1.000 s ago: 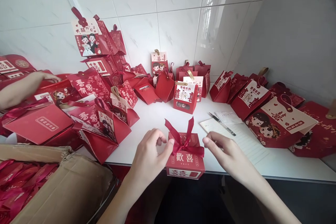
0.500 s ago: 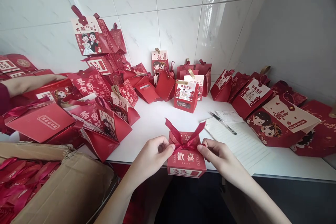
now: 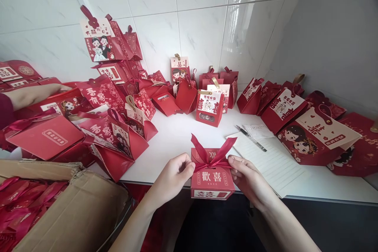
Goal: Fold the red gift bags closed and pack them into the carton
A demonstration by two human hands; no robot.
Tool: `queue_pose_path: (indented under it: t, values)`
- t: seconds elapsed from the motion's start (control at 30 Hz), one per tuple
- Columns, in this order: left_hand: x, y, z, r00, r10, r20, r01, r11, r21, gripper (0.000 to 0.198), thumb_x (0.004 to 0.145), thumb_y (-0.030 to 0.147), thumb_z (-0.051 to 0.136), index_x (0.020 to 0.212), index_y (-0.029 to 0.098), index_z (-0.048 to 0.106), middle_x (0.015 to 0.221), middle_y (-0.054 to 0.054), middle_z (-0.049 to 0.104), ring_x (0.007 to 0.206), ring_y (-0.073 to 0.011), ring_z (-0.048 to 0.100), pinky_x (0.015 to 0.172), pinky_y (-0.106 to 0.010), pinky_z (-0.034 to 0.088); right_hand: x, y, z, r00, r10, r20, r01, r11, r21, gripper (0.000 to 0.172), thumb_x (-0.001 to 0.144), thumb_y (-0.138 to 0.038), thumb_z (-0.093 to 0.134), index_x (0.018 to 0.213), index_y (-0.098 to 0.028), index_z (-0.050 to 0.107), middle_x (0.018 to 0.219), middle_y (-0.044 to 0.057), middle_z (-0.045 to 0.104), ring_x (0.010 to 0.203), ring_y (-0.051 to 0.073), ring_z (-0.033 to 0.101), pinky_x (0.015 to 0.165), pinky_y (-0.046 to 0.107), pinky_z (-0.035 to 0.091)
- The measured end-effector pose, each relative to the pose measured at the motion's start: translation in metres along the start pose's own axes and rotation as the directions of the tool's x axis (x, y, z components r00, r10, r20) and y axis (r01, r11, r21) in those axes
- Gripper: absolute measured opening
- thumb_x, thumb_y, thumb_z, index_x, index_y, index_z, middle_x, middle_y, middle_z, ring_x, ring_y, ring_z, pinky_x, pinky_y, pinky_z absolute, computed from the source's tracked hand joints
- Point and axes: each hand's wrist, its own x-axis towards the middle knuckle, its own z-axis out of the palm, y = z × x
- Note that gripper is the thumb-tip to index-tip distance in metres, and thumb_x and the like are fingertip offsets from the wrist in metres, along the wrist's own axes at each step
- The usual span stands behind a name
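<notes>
- The red double-happiness gift box (image 3: 212,182) sits right in front of the person, its front face covering the near edge of the bench (image 3: 169,141); I cannot tell whether it overhangs.
- The left hand (image 3: 176,176) pinches the ribbon (image 3: 210,163) at the box's left side, thumb against curled forefinger.
- The right hand (image 3: 249,178) pinches the ribbon's other side. A second ago it was clear of the ribbon; now the band runs taut across the box top, tails standing up. To my eye, the knot is being drawn tight and evened out.
- To the left, a cardboard carton (image 3: 79,212) crowds the bench edge, leaving a gap to the left forearm.
- To the right, a lined notebook (image 3: 267,169) lies near the right hand, a pen (image 3: 251,138) across its upper part; little free room there.
- Beyond the ribbon tails, bare white bench opens up as far as a windowed candy box (image 3: 209,106).
- Farther left, a co-worker's hand (image 3: 54,88) reaches among red boxes, fingers too hidden to judge.
</notes>
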Motion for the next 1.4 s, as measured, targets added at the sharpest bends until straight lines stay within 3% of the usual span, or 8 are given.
queue_pose_path:
  t: [0.27,0.47,0.57,0.67,0.87,1.0,1.27,1.4]
  values:
    - [-0.001,0.006,0.002,0.998,-0.056,-0.017,0.056,0.998,0.004,0.044,0.086,0.054,0.043,0.062,0.019,0.030,0.060,0.005,0.029,0.057,-0.0106,0.031,0.054,-0.024,0.026,-0.003,0.000,0.000,0.999,-0.048,-0.012,0.043,0.963,-0.267,0.051,0.078,-0.061,0.060,0.058,-0.018,0.040,0.059,-0.001,0.040,0.056,0.011,0.035,0.052,0.023,0.032]
    - [-0.006,0.014,0.010,0.987,-0.101,-0.121,0.122,0.975,0.184,0.049,0.084,0.058,0.045,0.060,0.019,0.028,0.057,0.005,0.030,0.055,-0.0100,0.031,0.051,-0.024,0.024,-0.004,0.000,-0.002,0.999,-0.036,-0.007,0.032,0.952,-0.304,0.051,0.079,-0.063,0.058,0.060,-0.019,0.040,0.060,-0.001,0.043,0.058,0.013,0.041,0.058,0.025,0.037]
    - [-0.007,0.013,0.011,0.992,-0.063,-0.112,0.085,0.975,0.206,0.046,0.088,0.052,0.042,0.062,0.019,0.024,0.058,0.005,0.028,0.055,-0.0096,0.028,0.051,-0.024,0.023,-0.005,-0.001,-0.003,1.000,-0.023,-0.007,0.020,0.957,-0.290,0.050,0.079,-0.062,0.059,0.061,-0.019,0.041,0.061,-0.001,0.042,0.060,0.014,0.043,0.061,0.026,0.039]
    - [-0.006,0.010,0.009,0.998,-0.023,-0.066,0.031,0.992,0.121,0.042,0.090,0.049,0.040,0.063,0.019,0.025,0.060,0.005,0.026,0.056,-0.0097,0.027,0.052,-0.023,0.024,-0.006,-0.001,-0.004,1.000,-0.008,0.013,0.011,0.969,-0.248,0.050,0.077,-0.061,0.061,0.060,-0.018,0.042,0.061,-0.001,0.041,0.059,0.013,0.041,0.058,0.025,0.036]
    - [0.000,-0.001,0.005,0.999,0.039,0.032,-0.038,0.999,-0.007,0.040,0.090,0.045,0.040,0.063,0.019,0.026,0.062,0.005,0.024,0.057,-0.0093,0.024,0.052,-0.023,0.023,-0.005,0.006,-0.005,0.999,0.006,0.052,-0.004,0.999,-0.041,0.051,0.078,-0.054,0.065,0.056,-0.018,0.036,0.056,-0.005,0.026,0.051,0.008,0.019,0.049,0.022,0.024]
    - [0.001,-0.006,0.006,0.998,0.064,0.020,-0.064,0.998,-0.002,0.041,0.090,0.047,0.039,0.063,0.019,0.025,0.062,0.005,0.024,0.056,-0.0089,0.023,0.051,-0.023,0.023,-0.003,0.008,-0.002,0.999,0.042,0.027,-0.043,0.998,0.055,0.055,0.073,-0.056,0.068,0.056,-0.019,0.032,0.056,-0.006,0.023,0.051,0.008,0.016,0.049,0.022,0.024]
    - [0.005,-0.012,0.008,0.998,0.064,-0.003,-0.064,0.996,-0.068,0.042,0.089,0.049,0.040,0.063,0.019,0.025,0.062,0.006,0.023,0.056,-0.0089,0.022,0.051,-0.023,0.023,-0.003,0.010,-0.002,0.999,0.026,0.042,-0.032,0.989,0.147,0.057,0.071,-0.053,0.071,0.053,-0.018,0.030,0.054,-0.006,0.023,0.050,0.008,0.020,0.049,0.022,0.027]
    - [0.000,-0.014,0.005,0.990,0.072,-0.118,-0.081,0.994,-0.080,0.039,0.088,0.053,0.043,0.070,0.019,0.035,0.068,0.003,0.034,0.063,-0.0111,0.036,0.060,-0.024,0.035,-0.003,0.006,-0.011,1.000,-0.023,0.010,0.023,0.999,0.049,0.051,0.073,-0.059,0.067,0.056,-0.018,0.043,0.054,-0.004,0.030,0.052,0.011,0.033,0.055,0.024,0.036]
